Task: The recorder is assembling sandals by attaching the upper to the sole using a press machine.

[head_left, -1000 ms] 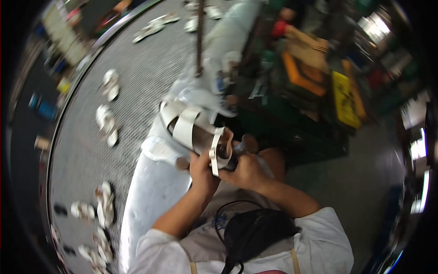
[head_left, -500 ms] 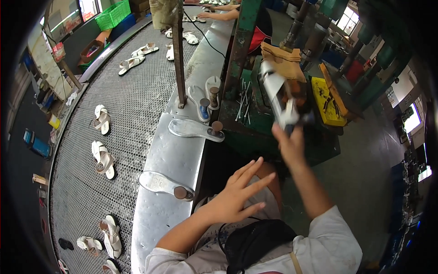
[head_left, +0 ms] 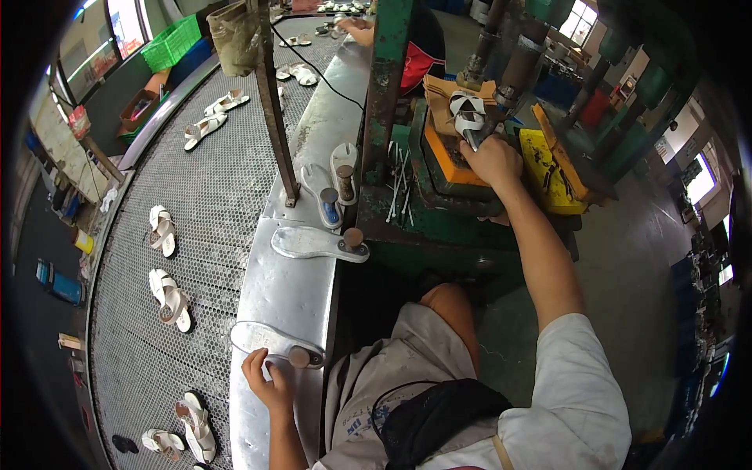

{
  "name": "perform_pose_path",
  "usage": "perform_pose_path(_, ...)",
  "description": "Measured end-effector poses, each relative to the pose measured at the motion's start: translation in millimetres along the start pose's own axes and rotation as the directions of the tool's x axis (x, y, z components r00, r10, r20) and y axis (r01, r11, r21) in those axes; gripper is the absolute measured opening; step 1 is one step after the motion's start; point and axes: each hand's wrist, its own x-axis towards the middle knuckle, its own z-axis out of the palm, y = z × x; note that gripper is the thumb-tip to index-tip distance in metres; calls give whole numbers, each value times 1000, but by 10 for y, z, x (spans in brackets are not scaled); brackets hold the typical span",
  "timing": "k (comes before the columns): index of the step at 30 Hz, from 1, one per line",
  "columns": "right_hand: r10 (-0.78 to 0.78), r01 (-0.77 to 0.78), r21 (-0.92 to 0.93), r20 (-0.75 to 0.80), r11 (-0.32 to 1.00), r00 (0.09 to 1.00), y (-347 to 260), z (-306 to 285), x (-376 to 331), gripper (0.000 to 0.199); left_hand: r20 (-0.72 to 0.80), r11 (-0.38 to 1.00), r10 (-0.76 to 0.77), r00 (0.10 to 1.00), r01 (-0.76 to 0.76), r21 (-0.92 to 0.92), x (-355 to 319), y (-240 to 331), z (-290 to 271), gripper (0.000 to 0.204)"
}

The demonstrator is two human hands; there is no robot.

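A white strappy sandal (head_left: 468,110) lies on the orange-sided pad (head_left: 448,160) of the green press. My right hand (head_left: 495,160) is closed round its near, heel end, where a dark and silvery part shows; the fingers hide most of it. Out to the left, my left hand (head_left: 270,384) is over the metal bench edge with its fingers curved and apart, holding nothing. Its fingertips are at the lower side of a flat, sole-shaped metal plate (head_left: 262,337) with a brown round knob; whether they touch it I cannot tell.
More metal sole plates (head_left: 309,243) with knobs lie along the bench. White sandals (head_left: 163,231) sit on the mesh conveyor (head_left: 211,172) at left. Press columns (head_left: 521,66) stand above my right hand. Beside the pad are a yellow tray (head_left: 544,176) and thin metal rods (head_left: 401,188).
My right hand has carried the sandal forward and set it down on the press pad. The left hand has moved left and back, from over my lap to the nearest metal plate.
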Motion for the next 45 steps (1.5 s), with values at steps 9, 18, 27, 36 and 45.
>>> perform_pose_path(9,42,-40,-66,43,997,998,37,-271,16,88,52,961,-104,993,87,264,-173,60,51,36)
perform_pose_path(18,-162,272,124,-549,954,820,719,-329,-467,79,24,947,-104,994,92,309,-281,433,89,41)
perform_pose_path(27,-251,513,301,-610,804,751,890,-678,-32,46,-20,938,-140,990,139,317,-407,767,54,41)
perform_pose_path(36,-329,186,-276,-685,943,651,1656,-449,120,36,75,994,-32,997,23,111,491,227,705,40)
perform_pose_path(45,-391,365,-188,-671,912,630,-118,994,650,46,-297,524,-826,479,458,-718,193,-1854,162,41)
